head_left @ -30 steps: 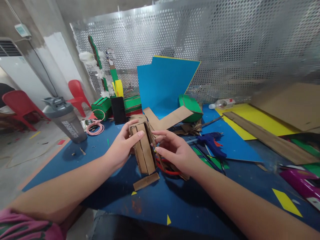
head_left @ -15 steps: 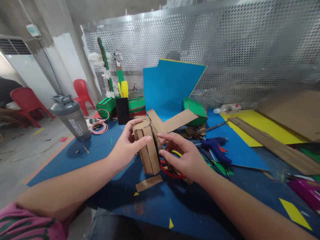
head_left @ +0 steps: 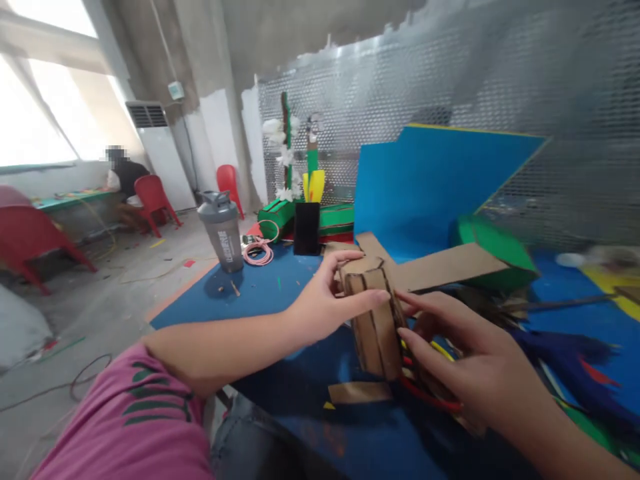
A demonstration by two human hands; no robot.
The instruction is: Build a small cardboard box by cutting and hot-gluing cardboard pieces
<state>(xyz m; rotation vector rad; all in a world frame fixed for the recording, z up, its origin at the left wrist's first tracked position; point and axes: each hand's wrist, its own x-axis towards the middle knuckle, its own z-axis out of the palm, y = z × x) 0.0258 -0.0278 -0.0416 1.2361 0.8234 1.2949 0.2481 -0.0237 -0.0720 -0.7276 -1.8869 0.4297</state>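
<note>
A faceted brown cardboard block (head_left: 373, 333) with dark seams stands on the blue tabletop. My left hand (head_left: 325, 290) is wrapped round its left side and top, thumb across the front face. On the block's right edge, my right hand (head_left: 465, 353) pinches a thin cardboard side; the fingertips are partly hidden. Below that hand lies a red ring-shaped item (head_left: 433, 397), with a bit of yellow above it. A loose cardboard strip (head_left: 360, 392) lies in front of the block. Behind it rests a longer cardboard piece (head_left: 450, 267).
A grey shaker bottle (head_left: 223, 233) and coiled pink cable (head_left: 257, 252) stand left. Blue boards (head_left: 425, 193) lean against the perforated metal screen. A blurred blue glue gun (head_left: 565, 360) lies right, near a green block (head_left: 493, 247). A person (head_left: 133, 177) sits far left.
The view has swung left, so the table things appear further right and the seated person has come into sight. Both hands keep nearly the same hold on the cardboard block.
</note>
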